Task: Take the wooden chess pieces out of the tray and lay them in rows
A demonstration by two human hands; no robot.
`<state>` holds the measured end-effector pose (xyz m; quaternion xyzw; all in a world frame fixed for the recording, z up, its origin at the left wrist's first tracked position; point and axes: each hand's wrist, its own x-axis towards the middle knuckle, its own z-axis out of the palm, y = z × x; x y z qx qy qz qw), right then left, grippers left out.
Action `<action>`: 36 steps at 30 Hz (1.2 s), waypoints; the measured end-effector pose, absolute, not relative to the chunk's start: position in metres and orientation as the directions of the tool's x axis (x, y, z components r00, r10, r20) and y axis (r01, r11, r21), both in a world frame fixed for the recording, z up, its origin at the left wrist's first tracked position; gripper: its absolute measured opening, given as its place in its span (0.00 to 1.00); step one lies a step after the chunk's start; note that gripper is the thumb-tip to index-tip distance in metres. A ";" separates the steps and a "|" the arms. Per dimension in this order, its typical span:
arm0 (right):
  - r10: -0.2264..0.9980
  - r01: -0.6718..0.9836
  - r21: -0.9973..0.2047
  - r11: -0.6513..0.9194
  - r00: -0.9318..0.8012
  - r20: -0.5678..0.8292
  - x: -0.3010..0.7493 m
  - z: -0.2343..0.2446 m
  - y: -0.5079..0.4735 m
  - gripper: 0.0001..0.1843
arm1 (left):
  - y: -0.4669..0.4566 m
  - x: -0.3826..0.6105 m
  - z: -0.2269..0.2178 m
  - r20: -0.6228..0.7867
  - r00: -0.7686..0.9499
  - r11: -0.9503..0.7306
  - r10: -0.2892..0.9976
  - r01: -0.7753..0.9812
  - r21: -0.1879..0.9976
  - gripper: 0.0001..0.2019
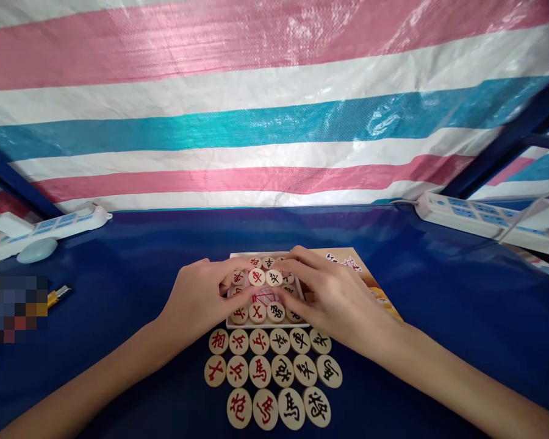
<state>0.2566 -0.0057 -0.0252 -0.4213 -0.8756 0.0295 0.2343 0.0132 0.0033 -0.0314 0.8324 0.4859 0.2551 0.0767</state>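
Over a shallow white box [268, 327], my left hand [205, 289] pinches a round Chinese chess piece with a red character [257, 277] between thumb and fingers. Beside it, my right hand [322, 286] grips a Chinese chess piece with a black character [274, 278]. The two pieces are side by side, almost touching. Other chess pieces [276, 312] lie around the inside of the box, and a clear wrap with red lines [264, 297] shows in its middle. My fingers cover parts of the box's left and right sides.
Three rows of chess pieces [260, 372] lie in front of the box, red characters left, black right. A printed box lid [354, 268] is behind my right hand. Power strips [476, 216] stand at both back corners. A grey mouse [36, 250] and a yellow cutter [59, 297] lie left.
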 end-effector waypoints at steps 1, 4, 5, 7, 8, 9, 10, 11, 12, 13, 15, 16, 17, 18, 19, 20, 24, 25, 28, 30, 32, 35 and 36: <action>0.732 0.709 -0.244 0.662 -0.542 0.413 0.256 -0.024 -0.008 0.14 | 0.001 0.013 -0.030 0.381 0.413 -0.544 0.827 0.759 0.358 0.13; 0.686 0.660 -0.263 0.704 -0.535 0.492 0.257 -0.018 -0.013 0.15 | -0.004 0.011 -0.026 0.460 0.444 -0.612 0.769 0.717 0.332 0.13; 0.677 0.639 -0.284 0.715 -0.533 0.507 0.257 -0.016 -0.014 0.15 | -0.005 0.009 -0.025 0.483 0.454 -0.636 0.748 0.699 0.328 0.13; 0.649 0.586 -0.306 0.750 -0.562 0.513 0.260 -0.009 -0.017 0.16 | -0.009 0.007 -0.021 0.521 0.477 -0.680 0.707 0.660 0.319 0.13; 0.624 0.560 -0.296 0.774 -0.595 0.507 0.261 -0.006 -0.018 0.17 | -0.011 0.006 -0.020 0.539 0.486 -0.700 0.688 0.640 0.317 0.13; 0.597 0.536 -0.278 0.797 -0.632 0.494 0.262 -0.004 -0.019 0.17 | -0.014 0.005 -0.019 0.558 0.491 -0.718 0.669 0.621 0.315 0.14; 0.571 0.515 -0.258 0.818 -0.665 0.482 0.264 -0.001 -0.019 0.18 | -0.016 0.004 -0.019 0.576 0.493 -0.733 0.652 0.605 0.312 0.14; 0.551 0.499 -0.245 0.832 -0.687 0.473 0.264 0.000 -0.019 0.18 | -0.018 0.003 -0.019 0.594 0.493 -0.746 0.636 0.591 0.307 0.15; 0.541 0.488 -0.243 0.839 -0.694 0.475 0.264 0.000 -0.019 0.18 | -0.019 0.003 -0.020 0.611 0.493 -0.757 0.620 0.581 0.300 0.16; 0.540 0.483 -0.250 0.839 -0.686 0.487 0.264 0.000 -0.018 0.17 | -0.020 0.003 -0.022 0.622 0.494 -0.766 0.607 0.572 0.294 0.17; 0.545 0.477 -0.273 0.836 -0.655 0.523 0.262 -0.004 -0.017 0.17 | -0.021 0.003 -0.026 0.633 0.488 -0.770 0.601 0.565 0.296 0.18; 0.549 0.477 -0.281 0.833 -0.644 0.533 0.261 -0.006 -0.017 0.16 | -0.022 0.003 -0.028 0.639 0.484 -0.772 0.598 0.562 0.298 0.18; 0.553 0.478 -0.288 0.830 -0.639 0.534 0.261 -0.009 -0.016 0.16 | -0.022 0.003 -0.030 0.641 0.489 -0.777 0.592 0.556 0.294 0.18; 0.557 0.478 -0.294 0.828 -0.638 0.531 0.260 -0.011 -0.017 0.16 | -0.022 0.003 -0.032 0.641 0.502 -0.787 0.581 0.548 0.285 0.19; 0.558 0.479 -0.295 0.827 -0.638 0.530 0.261 -0.013 -0.017 0.16 | -0.022 0.003 -0.034 0.638 0.520 -0.798 0.568 0.538 0.272 0.19; 0.558 0.482 -0.291 0.827 -0.636 0.534 0.261 -0.015 -0.018 0.16 | -0.023 0.004 -0.035 0.636 0.539 -0.810 0.553 0.526 0.259 0.20; 0.564 0.511 -0.267 0.817 -0.614 0.552 0.264 -0.018 -0.020 0.15 | -0.023 0.004 -0.036 0.634 0.565 -0.831 0.528 0.496 0.251 0.20; 0.569 0.515 -0.269 0.814 -0.612 0.549 0.264 -0.018 -0.021 0.15 | -0.023 0.004 -0.036 0.634 0.569 -0.835 0.524 0.488 0.253 0.20; 0.571 0.509 -0.279 0.814 -0.613 0.547 0.264 -0.019 -0.022 0.15 | -0.020 0.003 -0.035 0.632 0.576 -0.839 0.519 0.484 0.247 0.20; 0.558 0.500 -0.270 0.823 -0.621 0.550 0.263 -0.019 -0.023 0.16 | -0.018 0.001 -0.035 0.626 0.577 -0.835 0.524 0.494 0.244 0.20; 0.546 0.493 -0.258 0.831 -0.634 0.547 0.263 -0.018 -0.025 0.17 | -0.016 0.001 -0.036 0.614 0.584 -0.832 0.531 0.495 0.250 0.20; 0.529 0.492 -0.234 0.839 -0.636 0.561 0.264 -0.018 -0.026 0.17 | -0.017 0.002 -0.038 0.595 0.608 -0.843 0.525 0.469 0.265 0.19; 0.529 0.495 -0.229 0.838 -0.635 0.563 0.265 -0.018 -0.026 0.17 | -0.018 0.002 -0.039 0.588 0.618 -0.847 0.522 0.459 0.269 0.19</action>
